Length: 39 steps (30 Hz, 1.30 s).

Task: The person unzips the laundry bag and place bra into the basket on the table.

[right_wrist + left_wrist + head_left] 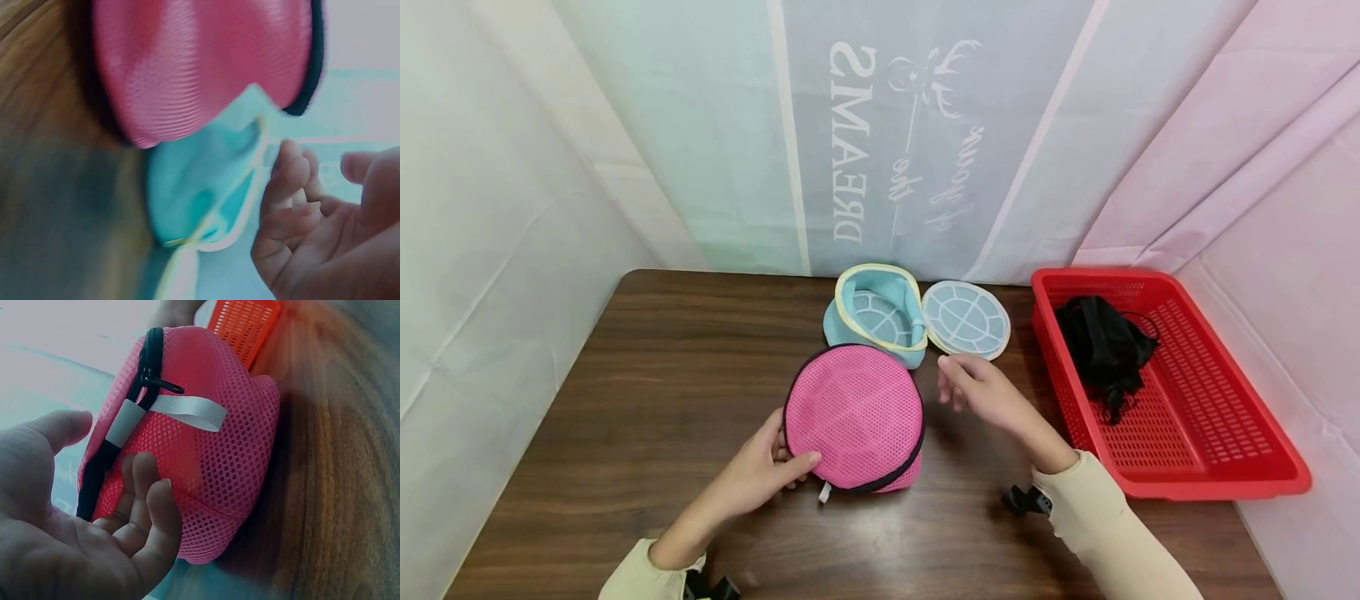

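A round pink mesh laundry bag (853,417) with a black zipper edge sits on the table. My left hand (763,467) holds its near left side, the thumb over the top rim and the fingers against the side wall. The zipper pull (164,382) and a white ribbon tab (194,412) show close to that hand. To the right of the pink bag, my right hand (981,392) is in the air, fingers loosely curled, holding nothing. Behind them stands a light blue mesh laundry bag (835,321) with yellow trim, its round lid (966,318) folded open to the right.
A red plastic basket (1195,483) stands at the right of the brown wooden table (685,358), with a black bundled item (1101,342) inside. Printed curtains (895,142) hang behind and beside the table.
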Each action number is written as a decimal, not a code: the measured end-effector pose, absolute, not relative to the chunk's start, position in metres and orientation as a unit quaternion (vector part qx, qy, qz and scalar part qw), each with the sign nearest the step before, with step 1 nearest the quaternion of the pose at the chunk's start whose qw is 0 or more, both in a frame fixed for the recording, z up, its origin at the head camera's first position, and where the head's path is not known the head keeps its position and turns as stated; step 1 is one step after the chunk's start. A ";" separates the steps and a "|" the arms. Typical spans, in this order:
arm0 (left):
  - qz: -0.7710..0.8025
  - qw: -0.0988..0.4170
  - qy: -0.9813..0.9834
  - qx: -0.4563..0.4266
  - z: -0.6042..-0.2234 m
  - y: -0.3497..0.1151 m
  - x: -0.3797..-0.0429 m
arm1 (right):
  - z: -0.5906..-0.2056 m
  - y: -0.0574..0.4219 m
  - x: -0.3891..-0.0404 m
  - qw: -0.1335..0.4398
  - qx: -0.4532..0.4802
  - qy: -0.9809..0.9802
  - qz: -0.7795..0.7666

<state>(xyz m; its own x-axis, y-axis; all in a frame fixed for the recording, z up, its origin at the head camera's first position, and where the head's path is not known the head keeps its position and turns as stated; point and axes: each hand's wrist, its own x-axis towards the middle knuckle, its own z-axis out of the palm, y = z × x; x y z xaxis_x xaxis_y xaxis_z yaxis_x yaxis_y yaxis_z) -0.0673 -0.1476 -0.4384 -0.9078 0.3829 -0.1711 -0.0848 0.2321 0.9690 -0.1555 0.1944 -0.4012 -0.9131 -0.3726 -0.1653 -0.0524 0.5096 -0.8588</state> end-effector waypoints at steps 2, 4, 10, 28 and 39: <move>0.615 0.199 0.756 0.102 -0.440 -0.149 -0.067 | -0.391 0.193 -0.152 0.180 -0.155 0.853 -0.464; 0.623 0.210 0.746 0.100 -0.442 -0.150 -0.067 | -0.382 0.192 -0.148 0.192 -0.179 0.855 -0.448; 0.640 0.256 0.719 0.094 -0.444 -0.153 -0.066 | -0.368 0.187 -0.136 0.237 -0.220 0.847 -0.423; 0.681 0.289 0.665 0.106 -0.446 -0.124 -0.062 | -0.361 0.173 -0.109 0.280 -0.289 0.845 -0.352; 0.706 0.267 0.646 0.114 -0.441 -0.108 -0.060 | -0.354 0.148 -0.079 0.169 -0.344 0.898 -0.218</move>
<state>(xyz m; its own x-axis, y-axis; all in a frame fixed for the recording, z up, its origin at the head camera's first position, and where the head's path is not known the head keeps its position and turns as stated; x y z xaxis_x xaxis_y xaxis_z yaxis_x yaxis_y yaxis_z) -0.0601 -0.1082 -0.4412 -0.8311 0.5246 -0.1845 -0.2306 -0.0233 0.9728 -0.0790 0.1478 -0.3540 -0.7068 -0.6906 -0.1530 -0.5435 0.6686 -0.5076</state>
